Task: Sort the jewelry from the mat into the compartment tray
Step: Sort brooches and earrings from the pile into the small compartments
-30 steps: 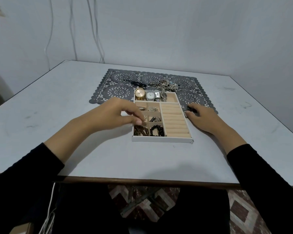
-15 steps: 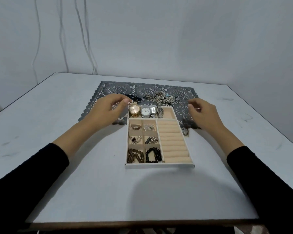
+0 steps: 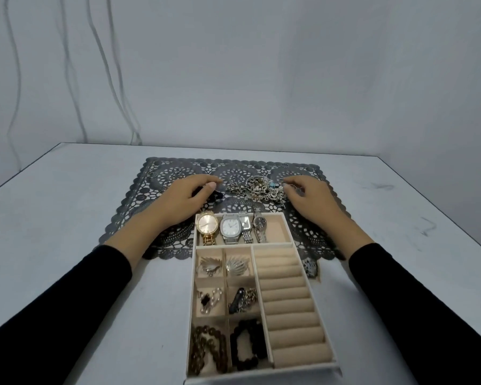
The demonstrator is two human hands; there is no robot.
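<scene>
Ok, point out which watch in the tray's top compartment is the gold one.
The leftmost watch, nearest the left hand: round pale dial, gold case and band. The other three beside it are silver.

A white table [image 3: 67,245] with faint scuff marks [image 3: 425,229] at right stood against a pale wall [image 3: 289,79]; thin cables [image 3: 114,65] hung at far left.

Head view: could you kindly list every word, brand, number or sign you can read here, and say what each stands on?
No text is legible anywhere.
Gold watch dial: any marks are too small to read.
Silver watch dial: blurred, nothing readable.
Rectangular watch and dark-dial watch: dials too small to read.
Tray, mat and table: no print shows.
</scene>
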